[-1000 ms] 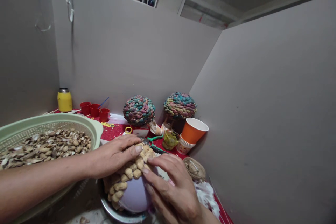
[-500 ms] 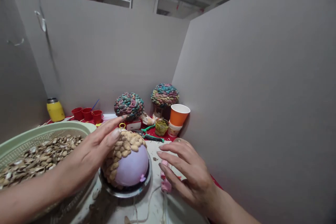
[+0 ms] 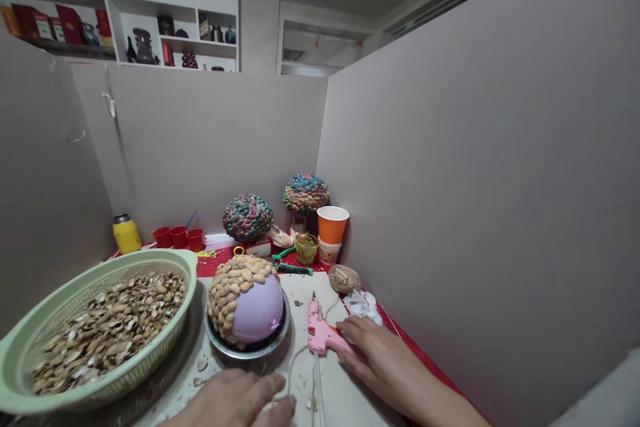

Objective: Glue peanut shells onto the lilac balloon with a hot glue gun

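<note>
A lilac balloon (image 3: 257, 312), partly covered with tan nut shells (image 3: 235, 287), rests in a round metal bowl (image 3: 250, 351). Its tied knot points to the right. To its right a pink glue gun (image 3: 316, 327) lies on the table, nozzle pointing away and a glue stick trailing from its rear. My right hand (image 3: 383, 353) has its fingers and thumb around the gun's handle. Below the bowl, at the bottom edge, my left hand (image 3: 240, 400) is held with fingers stretched and nothing in it; part of it is out of view.
At left stands a green basket (image 3: 186, 287) of loose shells (image 3: 120, 320). Behind are colourful shell-covered balls (image 3: 247, 217), red cups (image 3: 179, 237), a yellow jar (image 3: 127, 235), green-handled pliers (image 3: 295, 269) and an orange cup (image 3: 333, 223). Twine (image 3: 344, 278) lies near the right panel (image 3: 450, 180).
My left hand has left the balloon's shell-covered side and come down toward me. My right hand has lowered onto the glue gun's handle. The view has tilted upward.
</note>
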Demonstrator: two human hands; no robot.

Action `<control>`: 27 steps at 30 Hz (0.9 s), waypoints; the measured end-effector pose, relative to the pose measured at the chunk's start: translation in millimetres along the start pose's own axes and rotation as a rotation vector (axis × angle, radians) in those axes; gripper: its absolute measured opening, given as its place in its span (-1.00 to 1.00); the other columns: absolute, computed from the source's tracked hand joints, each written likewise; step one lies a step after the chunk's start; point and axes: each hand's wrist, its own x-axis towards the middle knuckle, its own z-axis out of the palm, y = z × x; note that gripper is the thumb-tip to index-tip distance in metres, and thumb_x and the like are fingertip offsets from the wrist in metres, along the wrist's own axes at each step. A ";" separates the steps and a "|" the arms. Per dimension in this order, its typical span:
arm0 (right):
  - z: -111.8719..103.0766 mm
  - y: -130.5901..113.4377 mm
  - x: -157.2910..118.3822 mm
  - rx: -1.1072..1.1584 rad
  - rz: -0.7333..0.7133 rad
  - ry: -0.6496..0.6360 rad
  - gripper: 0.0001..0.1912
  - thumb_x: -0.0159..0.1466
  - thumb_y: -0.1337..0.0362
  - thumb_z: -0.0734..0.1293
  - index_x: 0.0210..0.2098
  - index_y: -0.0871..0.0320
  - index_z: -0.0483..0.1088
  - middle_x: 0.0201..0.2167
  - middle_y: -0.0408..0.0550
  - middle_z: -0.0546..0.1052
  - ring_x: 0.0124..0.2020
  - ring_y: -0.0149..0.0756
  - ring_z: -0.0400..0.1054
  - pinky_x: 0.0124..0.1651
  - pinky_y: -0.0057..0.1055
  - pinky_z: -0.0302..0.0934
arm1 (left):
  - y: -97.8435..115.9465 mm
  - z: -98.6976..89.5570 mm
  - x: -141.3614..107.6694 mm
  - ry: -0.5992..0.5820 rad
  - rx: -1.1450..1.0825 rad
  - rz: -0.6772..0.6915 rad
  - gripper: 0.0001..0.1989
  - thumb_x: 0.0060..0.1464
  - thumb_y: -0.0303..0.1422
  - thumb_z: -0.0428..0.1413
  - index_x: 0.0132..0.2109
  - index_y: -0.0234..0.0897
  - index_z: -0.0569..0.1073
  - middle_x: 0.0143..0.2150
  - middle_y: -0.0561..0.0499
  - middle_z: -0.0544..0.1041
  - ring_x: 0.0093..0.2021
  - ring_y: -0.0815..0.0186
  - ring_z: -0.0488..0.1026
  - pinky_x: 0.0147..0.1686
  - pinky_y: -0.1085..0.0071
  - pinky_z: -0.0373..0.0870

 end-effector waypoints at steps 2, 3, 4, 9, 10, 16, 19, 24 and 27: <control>1.7 -1.4 2.1 -0.021 0.026 -0.023 -0.76 0.32 0.17 0.21 -0.16 0.13 0.44 -0.25 0.05 0.49 -0.18 -0.13 0.38 -0.15 -0.31 0.21 | -3.0 1.8 -0.1 0.058 0.099 0.029 -0.69 0.20 -0.43 -0.05 0.09 -0.30 0.33 -0.16 -0.27 0.64 -0.35 0.17 0.61 -0.40 0.37 0.54; 2.8 -1.7 3.4 -0.028 0.032 -0.031 -0.76 0.32 0.18 0.20 -0.15 0.13 0.43 -0.25 0.06 0.49 -0.18 -0.12 0.38 -0.15 -0.30 0.21 | -4.4 2.1 -0.9 0.065 0.121 0.027 -0.68 0.18 -0.46 -0.05 0.08 -0.34 0.33 -0.18 -0.28 0.64 -0.35 0.16 0.60 -0.41 0.36 0.54; 4.2 -1.9 4.8 -0.032 0.034 -0.037 -0.76 0.32 0.19 0.19 -0.14 0.14 0.42 -0.24 0.07 0.49 -0.19 -0.11 0.39 -0.15 -0.29 0.20 | -5.5 2.1 -1.9 0.051 0.129 0.013 -0.66 0.15 -0.48 -0.05 0.07 -0.35 0.33 -0.19 -0.28 0.63 -0.33 0.15 0.60 -0.39 0.34 0.54; 9.6 -4.0 13.6 -0.021 0.041 -0.057 -0.76 0.32 0.22 0.17 -0.19 0.17 0.41 -0.24 0.10 0.49 -0.22 -0.09 0.40 -0.19 -0.28 0.21 | -7.6 1.2 -8.1 -0.078 0.179 -0.088 -0.63 0.11 -0.58 -0.05 0.08 -0.37 0.31 -0.17 -0.22 0.60 -0.27 0.15 0.56 -0.29 0.28 0.53; 10.1 -5.2 15.0 -0.013 0.041 -0.058 -0.77 0.31 0.22 0.17 -0.18 0.17 0.41 -0.24 0.09 0.49 -0.22 -0.10 0.40 -0.19 -0.28 0.21 | -8.1 1.2 -8.9 -0.083 0.199 -0.102 -0.64 0.11 -0.60 -0.06 0.06 -0.38 0.33 -0.18 -0.21 0.59 -0.27 0.15 0.56 -0.30 0.27 0.52; 16.7 -5.7 10.1 0.090 0.008 -0.017 -0.68 0.35 0.17 0.12 -0.02 0.14 0.36 -0.09 0.13 0.50 -0.10 -0.07 0.41 -0.07 -0.20 0.27 | -13.1 0.8 -11.0 -0.046 0.252 -0.132 -0.72 0.12 -0.60 -0.07 -0.05 -0.42 0.41 -0.23 -0.22 0.59 -0.35 0.18 0.54 -0.41 0.30 0.50; 19.7 4.4 3.5 0.339 -0.002 0.133 -0.65 0.32 0.07 0.19 -0.03 0.12 0.36 -0.04 0.14 0.50 -0.05 -0.01 0.40 -0.01 -0.13 0.29 | -16.0 -0.1 -12.2 -0.041 0.273 -0.133 -0.75 0.17 -0.57 -0.08 -0.07 -0.42 0.42 -0.27 -0.19 0.59 -0.38 0.21 0.52 -0.44 0.33 0.48; -4.2 7.7 -2.6 1.037 0.172 0.278 -0.60 0.16 -0.04 0.40 -0.15 0.10 0.43 -0.33 -0.02 0.53 -0.37 -0.20 0.41 -0.39 -0.37 0.34 | -20.6 4.4 -16.3 0.014 0.285 -0.117 -0.76 0.23 -0.54 -0.10 -0.07 -0.41 0.42 -0.28 -0.19 0.57 -0.36 0.23 0.52 -0.41 0.35 0.47; -23.1 -5.8 -3.2 1.464 0.259 0.416 -0.56 0.02 0.00 0.52 -0.22 0.12 0.46 -0.52 -0.11 0.45 -0.54 -0.34 0.29 -0.52 -0.47 0.25 | -25.1 8.6 -20.3 0.067 0.277 -0.070 -0.74 0.26 -0.54 -0.14 -0.07 -0.42 0.42 -0.29 -0.19 0.58 -0.37 0.22 0.52 -0.43 0.33 0.46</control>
